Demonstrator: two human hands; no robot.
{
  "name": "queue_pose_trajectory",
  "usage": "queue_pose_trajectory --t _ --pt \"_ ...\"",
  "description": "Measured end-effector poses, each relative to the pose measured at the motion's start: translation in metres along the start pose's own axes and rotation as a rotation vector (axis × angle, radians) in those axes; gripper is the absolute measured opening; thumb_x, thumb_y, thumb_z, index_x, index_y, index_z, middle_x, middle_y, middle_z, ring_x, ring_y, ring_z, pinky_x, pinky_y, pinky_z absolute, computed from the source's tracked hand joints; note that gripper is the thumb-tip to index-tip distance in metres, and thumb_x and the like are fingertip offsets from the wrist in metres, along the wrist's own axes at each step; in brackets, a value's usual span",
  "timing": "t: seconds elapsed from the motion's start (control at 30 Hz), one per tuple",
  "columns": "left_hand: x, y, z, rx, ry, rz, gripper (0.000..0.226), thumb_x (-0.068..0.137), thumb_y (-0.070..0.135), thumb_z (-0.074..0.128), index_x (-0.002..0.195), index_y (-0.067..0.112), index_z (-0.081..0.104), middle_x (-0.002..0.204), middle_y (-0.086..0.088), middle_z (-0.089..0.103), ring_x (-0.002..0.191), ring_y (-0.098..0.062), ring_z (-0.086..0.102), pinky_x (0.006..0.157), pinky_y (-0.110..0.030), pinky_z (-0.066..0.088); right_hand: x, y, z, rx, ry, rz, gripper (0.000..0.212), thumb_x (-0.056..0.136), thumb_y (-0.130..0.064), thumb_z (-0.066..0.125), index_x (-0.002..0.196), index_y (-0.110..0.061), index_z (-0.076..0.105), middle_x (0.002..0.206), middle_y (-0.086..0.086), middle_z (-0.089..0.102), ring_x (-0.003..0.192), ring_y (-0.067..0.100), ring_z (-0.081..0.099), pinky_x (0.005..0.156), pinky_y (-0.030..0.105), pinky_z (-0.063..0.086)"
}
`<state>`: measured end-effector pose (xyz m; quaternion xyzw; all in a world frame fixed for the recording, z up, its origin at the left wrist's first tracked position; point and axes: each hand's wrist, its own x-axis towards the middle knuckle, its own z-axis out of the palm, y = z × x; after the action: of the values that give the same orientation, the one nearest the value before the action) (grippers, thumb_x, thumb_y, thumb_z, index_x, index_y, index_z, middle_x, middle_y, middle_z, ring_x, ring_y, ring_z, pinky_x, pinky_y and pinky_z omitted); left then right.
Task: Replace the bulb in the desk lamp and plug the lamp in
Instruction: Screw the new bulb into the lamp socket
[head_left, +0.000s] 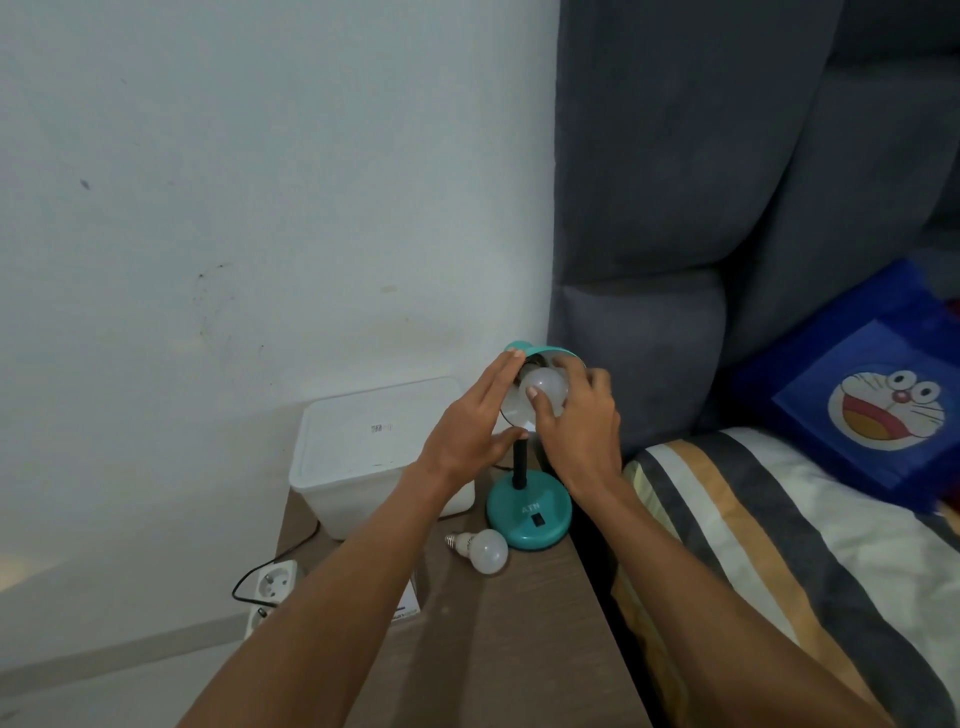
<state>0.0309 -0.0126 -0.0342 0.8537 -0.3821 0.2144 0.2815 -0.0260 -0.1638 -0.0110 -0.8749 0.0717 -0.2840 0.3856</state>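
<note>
Currently my right hand (579, 421) grips the frosted white bulb (545, 391) in the teal metal shade (550, 353), left hand (470, 426) open, steadying; next, judge thread seating by rotation.

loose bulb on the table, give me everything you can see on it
The loose bulb is a frosted white globe with a white collar and a silver screw base, plastic-looking. It lies on its side on the wooden table, base pointing left, globe towards the right. It sits just left of and in front of the teal lamp base, very close; contact cannot be told. Neither hand touches it. It is unlit and looks intact.
</note>
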Motion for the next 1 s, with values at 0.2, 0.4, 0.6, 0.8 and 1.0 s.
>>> queue_pose_trajectory --t 0.2,0.4,0.6,0.8,1.0 --pt "-0.001 0.0 0.0 -0.023 0.011 -0.012 0.09 0.086 0.018 0.081 0.158 0.005 0.028 0.164 -0.01 0.032 0.151 -0.018 0.031 0.116 -0.009 0.024 0.001 0.005 0.003 -0.041 -0.06 -0.012 0.055 0.085 -0.035 0.074 0.133 -0.019 0.051 0.127 0.01 0.056 0.107 0.032 0.062 0.084 0.038 0.052" --pt "-0.001 -0.001 -0.001 -0.015 0.005 -0.011 0.09 0.087 0.022 0.08 0.159 0.005 0.028 0.165 -0.01 0.031 0.151 -0.019 0.031 0.115 -0.008 0.025 0.005 0.003 0.003 0.018 -0.03 0.13 0.06 0.087 -0.05 0.069 0.13 -0.012 0.05 0.12 0.012 0.063 0.106 0.029 0.064 0.085 0.039 0.054" --pt "-0.001 0.003 0.0 -0.032 0.005 -0.024 0.091 0.086 0.018 0.081 0.159 0.007 0.028 0.165 -0.009 0.032 0.15 -0.02 0.034 0.115 -0.019 0.034 0.003 0.005 0.005 0.003 -0.059 0.034 0.059 0.083 -0.037 0.077 0.132 -0.019 0.052 0.126 0.009 0.057 0.107 0.027 0.062 0.088 0.038 0.054" --pt "-0.001 0.001 -0.001 -0.009 0.009 -0.013 0.092 0.085 0.017 0.083 0.159 0.006 0.028 0.164 -0.009 0.032 0.151 -0.021 0.033 0.116 -0.024 0.036 0.008 0.002 0.004 0.05 -0.022 0.225 0.055 0.091 -0.055 0.059 0.122 -0.01 0.058 0.11 0.012 0.068 0.1 0.028 0.066 0.077 0.031 0.05" --pt "-0.001 0.002 -0.001 -0.029 0.017 -0.009 0.09 0.086 0.017 0.081 0.158 0.004 0.029 0.164 -0.012 0.033 0.15 -0.02 0.034 0.116 -0.015 0.031 -0.001 -0.001 0.005 0.045 -0.043 0.029 0.056 0.083 -0.036 0.077 0.13 -0.02 0.051 0.125 0.006 0.051 0.1 0.022 0.059 0.083 0.033 0.052"
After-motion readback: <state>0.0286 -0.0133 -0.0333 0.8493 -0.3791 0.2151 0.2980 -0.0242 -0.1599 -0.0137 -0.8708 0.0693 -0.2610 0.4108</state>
